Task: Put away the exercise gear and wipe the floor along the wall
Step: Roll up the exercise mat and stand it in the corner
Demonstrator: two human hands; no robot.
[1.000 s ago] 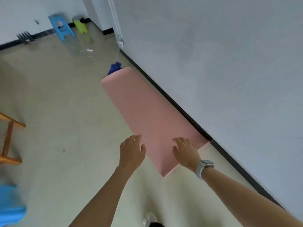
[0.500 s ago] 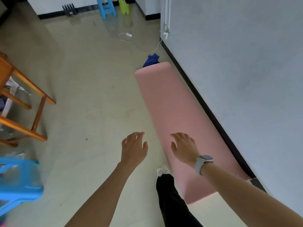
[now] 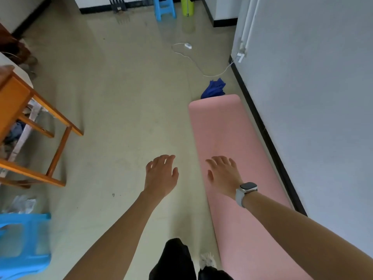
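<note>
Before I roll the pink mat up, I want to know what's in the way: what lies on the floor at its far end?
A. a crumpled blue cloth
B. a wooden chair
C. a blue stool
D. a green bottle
A: a crumpled blue cloth sits right at the far end of the pink mat, near the baseboard; the white cable lies farther off.

Floor [image 3: 113, 93]: pale, glossy
Wall [image 3: 314, 98]: white, black skirting
Furniture: wooden frame [image 3: 40, 126]; blue stools [image 3: 24, 245]
</note>
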